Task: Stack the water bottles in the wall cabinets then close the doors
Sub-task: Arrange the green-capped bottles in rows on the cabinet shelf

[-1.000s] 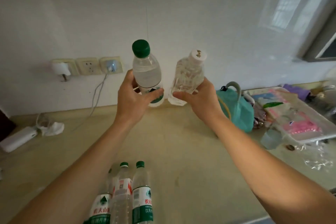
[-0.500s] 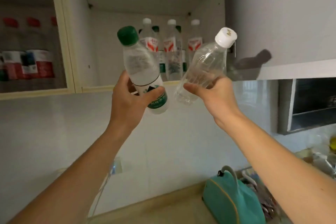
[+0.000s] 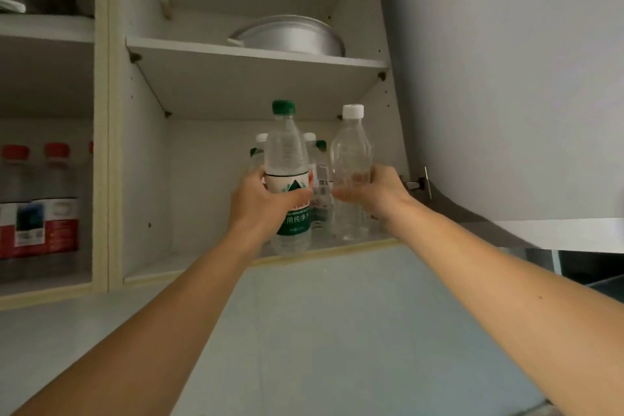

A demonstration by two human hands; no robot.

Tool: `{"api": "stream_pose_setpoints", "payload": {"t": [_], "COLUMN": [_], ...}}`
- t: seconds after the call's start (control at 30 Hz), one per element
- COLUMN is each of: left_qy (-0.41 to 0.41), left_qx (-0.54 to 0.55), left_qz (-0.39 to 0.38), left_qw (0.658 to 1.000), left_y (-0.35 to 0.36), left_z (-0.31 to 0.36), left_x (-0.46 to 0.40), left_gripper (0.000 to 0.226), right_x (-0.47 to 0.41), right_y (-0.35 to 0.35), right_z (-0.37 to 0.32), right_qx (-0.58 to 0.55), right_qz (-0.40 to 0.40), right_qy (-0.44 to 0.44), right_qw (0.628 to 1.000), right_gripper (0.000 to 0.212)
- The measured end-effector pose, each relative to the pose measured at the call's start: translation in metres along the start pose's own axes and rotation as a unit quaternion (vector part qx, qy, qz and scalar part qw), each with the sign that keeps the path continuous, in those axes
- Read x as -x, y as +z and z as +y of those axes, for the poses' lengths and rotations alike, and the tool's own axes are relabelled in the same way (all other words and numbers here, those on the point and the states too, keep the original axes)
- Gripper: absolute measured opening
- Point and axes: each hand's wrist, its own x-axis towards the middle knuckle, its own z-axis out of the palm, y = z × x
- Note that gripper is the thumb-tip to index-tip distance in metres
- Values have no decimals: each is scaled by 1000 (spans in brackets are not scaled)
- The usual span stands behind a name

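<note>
two bottles are held upright at the cabinet's lower shelf: the green-capped bottle in the left hand, the white-capped bottle in the right hand, each grip closed round mid-body. thin, light, slippery plastic is judged likely.

A green-cap bottle and a white-cap bottle stand upright, side by side, at the front of the open cabinet's bottom shelf. More bottles stand behind them.

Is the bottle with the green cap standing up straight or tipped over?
Standing up straight. The green-capped bottle has its cap on top and its base at the cupboard shelf, while the left hand grips it.
</note>
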Motion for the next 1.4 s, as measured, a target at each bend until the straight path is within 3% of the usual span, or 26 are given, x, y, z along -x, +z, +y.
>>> {"api": "stream_pose_setpoints", "payload": {"t": [0.2, 0.5, 1.23, 1.4], "left_qy": [-48, -53, -66, 34], "left_qx": [-43, -76, -131, -206], "left_qz": [-25, -59, -40, 1], "left_qw": [998, 994, 988, 978], "left_y": [23, 57, 100, 71], "left_z": [-17, -34, -47, -46], "left_x": [-25, -50, -63, -44], "left_gripper": [26, 25, 42, 35], "right_x": [-33, -42, -53, -49], "right_y": [-6, 2, 8, 7], "right_z": [26, 62, 89, 90], "right_qx": [79, 341, 262, 256], "right_qz": [18, 105, 82, 64], "right_qy": [29, -12, -29, -43], "right_qw": [996, 934, 961, 964], "right_gripper": [35, 53, 42, 44]}}
